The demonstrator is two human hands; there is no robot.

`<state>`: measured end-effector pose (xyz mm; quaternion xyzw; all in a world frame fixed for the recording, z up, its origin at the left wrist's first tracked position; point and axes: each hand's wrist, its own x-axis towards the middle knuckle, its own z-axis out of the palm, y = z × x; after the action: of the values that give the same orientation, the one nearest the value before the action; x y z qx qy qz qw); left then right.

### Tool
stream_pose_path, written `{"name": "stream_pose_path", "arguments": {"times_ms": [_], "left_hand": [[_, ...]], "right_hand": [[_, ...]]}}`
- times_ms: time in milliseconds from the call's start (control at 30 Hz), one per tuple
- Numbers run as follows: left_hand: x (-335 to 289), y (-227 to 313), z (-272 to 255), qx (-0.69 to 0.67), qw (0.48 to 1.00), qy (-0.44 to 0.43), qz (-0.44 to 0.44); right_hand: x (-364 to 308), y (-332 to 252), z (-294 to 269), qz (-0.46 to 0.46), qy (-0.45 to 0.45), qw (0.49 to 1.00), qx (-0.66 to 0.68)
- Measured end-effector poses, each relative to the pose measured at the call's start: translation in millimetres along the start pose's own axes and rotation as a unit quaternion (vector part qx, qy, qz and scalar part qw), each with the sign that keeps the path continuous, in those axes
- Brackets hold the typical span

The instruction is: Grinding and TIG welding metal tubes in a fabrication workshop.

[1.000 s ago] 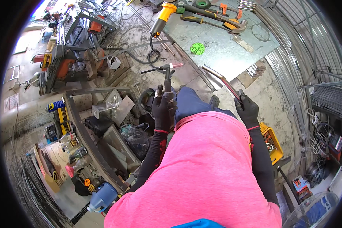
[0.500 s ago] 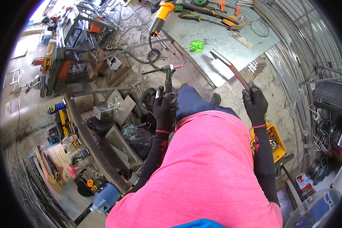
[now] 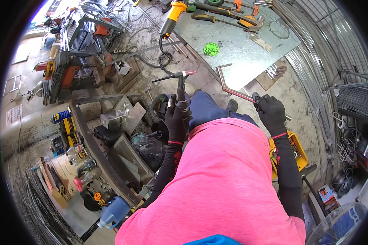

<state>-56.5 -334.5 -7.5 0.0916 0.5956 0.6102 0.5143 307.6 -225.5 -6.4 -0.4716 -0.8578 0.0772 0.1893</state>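
My left hand, in a black glove, is closed around the handle of a TIG welding torch. The torch stands upright, its pink nozzle pointing right and its long black back cap pointing left. My right hand, also gloved, grips a bent metal tube near one end. That tube runs up and left from the fist, and its angled far part lies over the edge of the metal sheet. A short end of it pokes out past the right side of my hand.
A yellow corded power tool and a hammer lie on or beside the sheet. Long metal tubes line the right side. A yellow bin stands by my right forearm. Left, a dark metal frame borders cluttered parts.
My right hand has turned and lowered slightly, swinging the tube down and left so its bends now show. My left hand and the torch have stayed nearly still.
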Motion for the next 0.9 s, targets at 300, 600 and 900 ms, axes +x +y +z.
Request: {"name": "stream_pose_path", "arguments": {"times_ms": [300,600,900], "left_hand": [[-0.4,3.5,4.0,-0.020,1.000,-0.010,-0.002],[20.0,14.3,-12.2,0.087,0.994,0.062,-0.030],[145.8,-4.8,-55.9,0.345,0.933,-0.105,0.002]], "right_hand": [[4.2,5.0,2.1,0.004,-0.014,1.000,0.008],[73.4,-14.7,26.4,0.076,0.096,0.992,0.023],[172.2,-20.9,104.0,0.090,0.146,0.985,-0.027]]}}
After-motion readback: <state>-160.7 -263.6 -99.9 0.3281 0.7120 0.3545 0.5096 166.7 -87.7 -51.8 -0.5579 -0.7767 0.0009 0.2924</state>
